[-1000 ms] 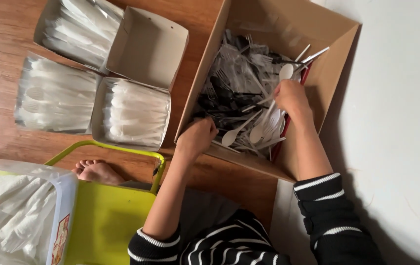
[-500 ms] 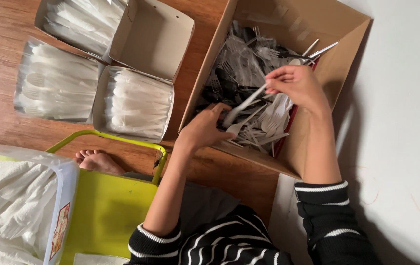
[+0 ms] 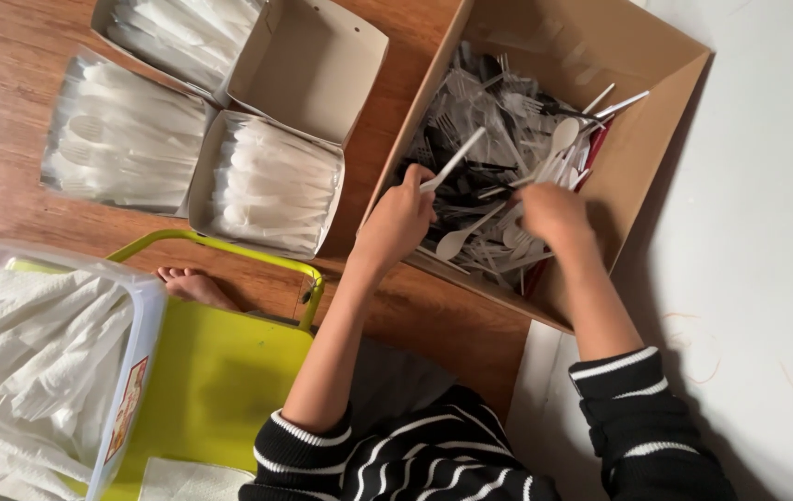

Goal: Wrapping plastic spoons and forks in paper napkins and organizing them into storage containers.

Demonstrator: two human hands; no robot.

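My left hand (image 3: 401, 218) pinches a white utensil (image 3: 453, 160) over the cardboard box (image 3: 656, 139); my right hand (image 3: 554, 211) blurs, grip unreadable. Tangled cutlery (image 3: 498, 139) might snag and spill.

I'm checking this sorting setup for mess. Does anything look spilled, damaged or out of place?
Nothing looks spilled or damaged. The big cardboard box holds a loose jumble of plastic cutlery, while the smaller boxes hold neat stacks. The left hand grips a white utensil; the right hand is in the pile.
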